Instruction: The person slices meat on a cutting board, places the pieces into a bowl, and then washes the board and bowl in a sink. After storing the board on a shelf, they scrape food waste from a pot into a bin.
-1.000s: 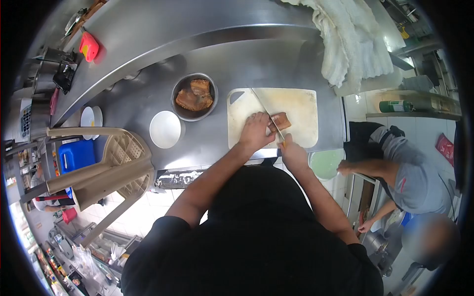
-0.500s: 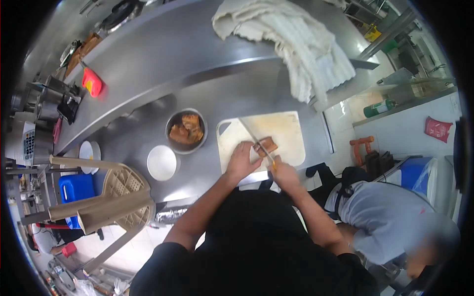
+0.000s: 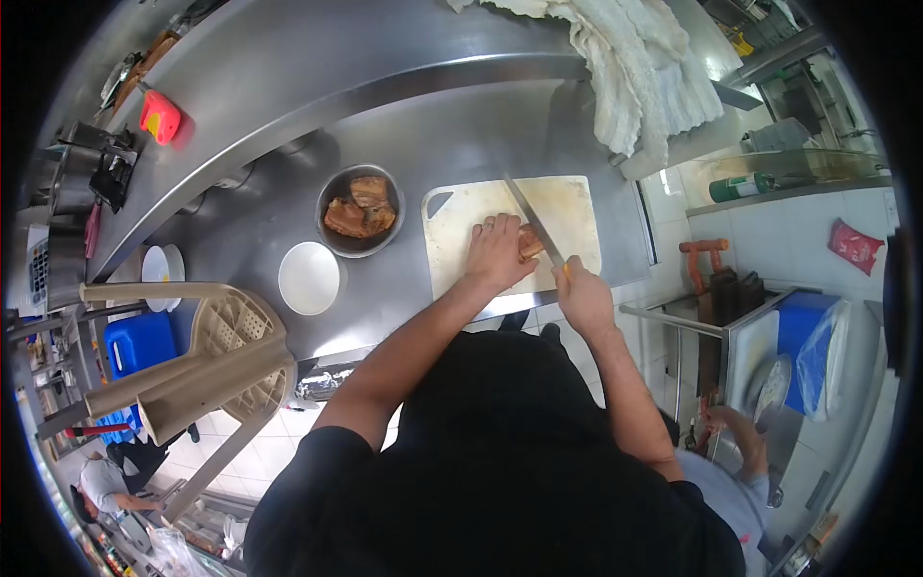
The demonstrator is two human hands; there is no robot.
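On the white cutting board [image 3: 567, 207] lies a browned piece of cooked meat [image 3: 529, 242]. My left hand [image 3: 497, 252] presses on it from the left, fingers curled over and partly hiding it. A long knife [image 3: 531, 216] slants across the meat's right side, its tip pointing up and left past the board's far edge. Its yellow handle is wrapped by my right hand [image 3: 585, 300]. Left of the board, a metal bowl [image 3: 336, 184] contains more browned chunks of meat [image 3: 369, 190]. Close below it sits a white bowl [image 3: 310, 279] with nothing visible inside.
A raised steel shelf [image 3: 385, 62] runs along the back, with a pale cloth [image 3: 644, 82] draped at its right. An upturned beige plastic chair [image 3: 245, 337] juts in at the left. A co-worker's arm [image 3: 740, 438] reaches over a tray at the lower right.
My left hand now covers more of the meat, and the knife has shifted to its right side. My view has tilted slightly, and the co-worker has moved lower in the picture.
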